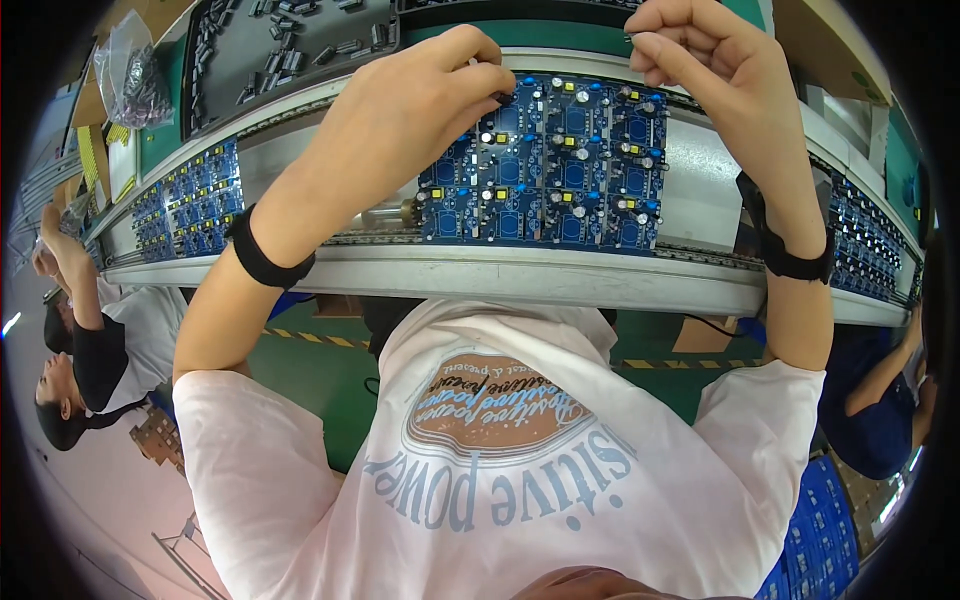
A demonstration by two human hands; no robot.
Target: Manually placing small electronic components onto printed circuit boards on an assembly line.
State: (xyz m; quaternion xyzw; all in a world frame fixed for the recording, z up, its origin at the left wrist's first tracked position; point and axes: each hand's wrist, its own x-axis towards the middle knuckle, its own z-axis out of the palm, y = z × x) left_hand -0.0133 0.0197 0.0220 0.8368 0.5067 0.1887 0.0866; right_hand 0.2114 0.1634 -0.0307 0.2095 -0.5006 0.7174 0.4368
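Observation:
A blue panel of circuit boards (520, 190) lies across the conveyor rails in front of me, fitted with small yellow, white and blue parts. Over its far left corner my left hand (420, 110) is closed in a pinch. A small dark component (504, 98) shows at those fingertips, against the board. My right hand (725, 75) is raised past the panel's far right corner, thumb and forefinger pinched together. Between them is a tiny part with thin metal leads (629, 38), mostly hidden by the fingers. Both wrists wear black bands.
A black tray (225, 65) of loose dark cylindrical capacitors stands beyond the conveyor at the left, near a clear plastic bag (135, 80) of small parts. More board panels sit on the line to the left (190, 200) and right (868, 235). Co-workers are at both sides.

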